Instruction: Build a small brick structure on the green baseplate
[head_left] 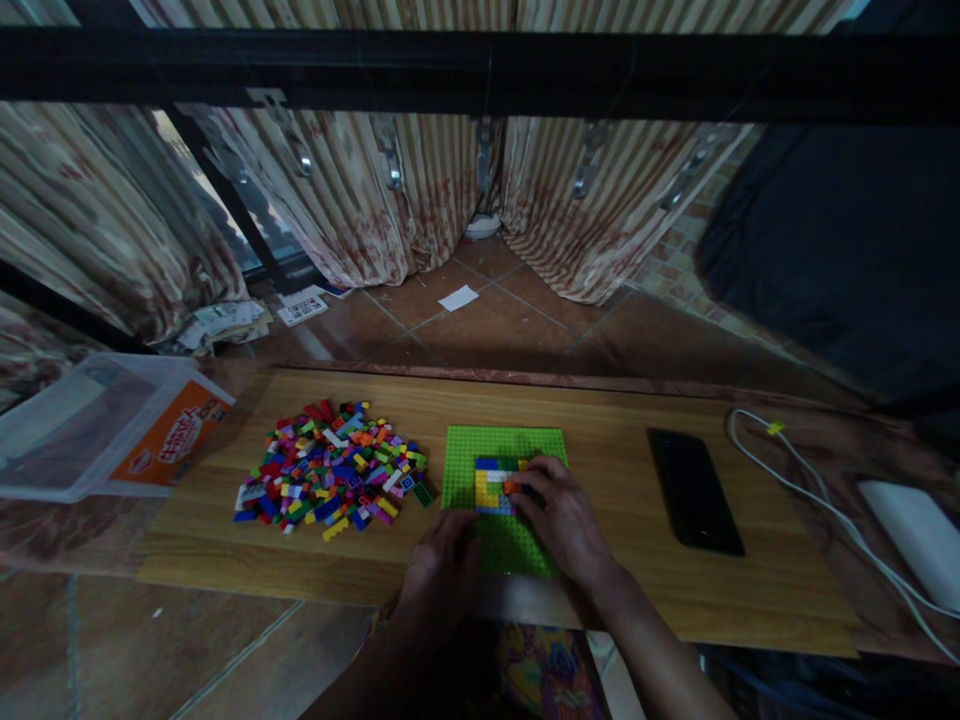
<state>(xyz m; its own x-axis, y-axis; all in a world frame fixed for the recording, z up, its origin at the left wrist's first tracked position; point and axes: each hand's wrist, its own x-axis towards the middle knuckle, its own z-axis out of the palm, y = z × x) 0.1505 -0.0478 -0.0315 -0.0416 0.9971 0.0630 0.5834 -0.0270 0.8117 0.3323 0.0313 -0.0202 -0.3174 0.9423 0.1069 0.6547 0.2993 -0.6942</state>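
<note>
A green studded baseplate (465,445) lies on the wooden board in front of me. Near its middle stands a small rectangular build of toy bricks (482,490), with blue, green, yellow, white and light blue pieces. My right hand (559,515) reaches over the build from the right, thumb and fingertips closed on a small orange brick (512,487) at its right part. The fingers hide part of that side. At the plate's lower left edge, my left hand (444,560) is closed with curled fingers against the baseplate; its fingertips are dark and partly hidden.
Left of the plate spreads a pile of mixed loose bricks (337,470). Beyond it sits a clear plastic box (97,420) with an orange label. To the right lie a black phone (696,490), a white cable (817,480) and a white power bank-like block (911,540).
</note>
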